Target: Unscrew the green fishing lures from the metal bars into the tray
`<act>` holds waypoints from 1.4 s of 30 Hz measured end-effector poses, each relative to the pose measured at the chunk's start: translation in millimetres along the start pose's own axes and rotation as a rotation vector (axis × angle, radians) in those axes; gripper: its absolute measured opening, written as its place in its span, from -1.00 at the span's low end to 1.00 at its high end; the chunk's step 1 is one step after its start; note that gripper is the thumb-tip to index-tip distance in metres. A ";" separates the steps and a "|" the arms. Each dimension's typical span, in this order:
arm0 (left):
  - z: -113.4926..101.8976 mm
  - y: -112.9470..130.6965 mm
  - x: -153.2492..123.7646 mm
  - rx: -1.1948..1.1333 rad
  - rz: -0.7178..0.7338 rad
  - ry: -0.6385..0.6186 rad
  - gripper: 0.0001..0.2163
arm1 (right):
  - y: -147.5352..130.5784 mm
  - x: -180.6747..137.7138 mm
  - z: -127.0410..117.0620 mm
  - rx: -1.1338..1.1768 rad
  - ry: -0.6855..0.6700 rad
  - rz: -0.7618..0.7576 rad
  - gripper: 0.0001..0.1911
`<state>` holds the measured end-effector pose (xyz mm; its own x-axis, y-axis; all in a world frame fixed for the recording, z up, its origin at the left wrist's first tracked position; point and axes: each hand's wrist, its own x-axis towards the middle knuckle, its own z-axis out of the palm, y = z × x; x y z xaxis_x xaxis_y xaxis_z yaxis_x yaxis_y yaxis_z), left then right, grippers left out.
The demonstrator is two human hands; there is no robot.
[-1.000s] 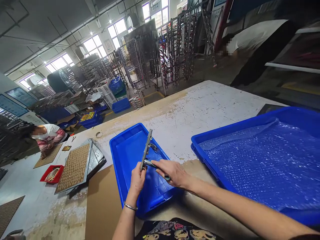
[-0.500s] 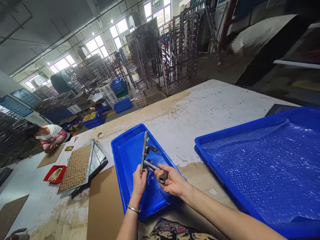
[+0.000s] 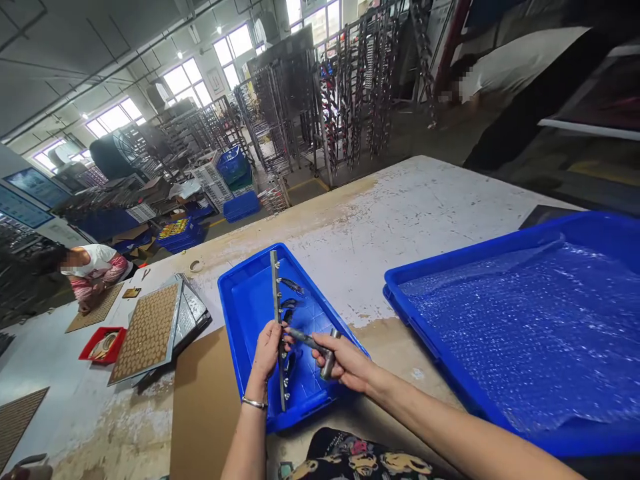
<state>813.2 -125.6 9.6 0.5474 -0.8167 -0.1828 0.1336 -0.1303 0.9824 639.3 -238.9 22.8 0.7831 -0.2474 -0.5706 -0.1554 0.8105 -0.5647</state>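
My left hand is closed round a long, thin metal strip with small clips along it, held upright over a small blue tray. My right hand grips the handle of a grey metal T-shaped tool whose tip touches the strip near its middle. A bracelet sits on my left wrist. Both hands hover above the tray's near half.
A large blue bin lined with bubble wrap stands at right. Brown cardboard lies at left of the tray, with stacked perforated panels and a red tray beyond. A person works at far left; another bends over at back right.
The strip has slid down through my left hand, so more of it hangs below my fist. My right hand has turned the tool's handle downward.
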 end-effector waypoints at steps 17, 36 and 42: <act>-1.0 -5.8 -8.9 -0.113 0.202 0.024 -0.56 | -2.8 9.8 12.4 0.622 -0.211 0.470 -0.71; -2.1 3.4 -8.1 -0.091 -0.001 0.075 -0.48 | -2.6 4.4 8.7 0.127 -0.054 0.465 -0.60; -2.8 7.9 -9.9 -0.074 0.021 0.079 -0.47 | -5.8 -0.8 15.7 0.500 -0.100 0.557 -0.65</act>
<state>811.2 -117.0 19.1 0.6139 -0.7715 -0.1672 0.1802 -0.0692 0.9812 649.1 -235.0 35.8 0.7231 0.2996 -0.6225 -0.2715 0.9518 0.1427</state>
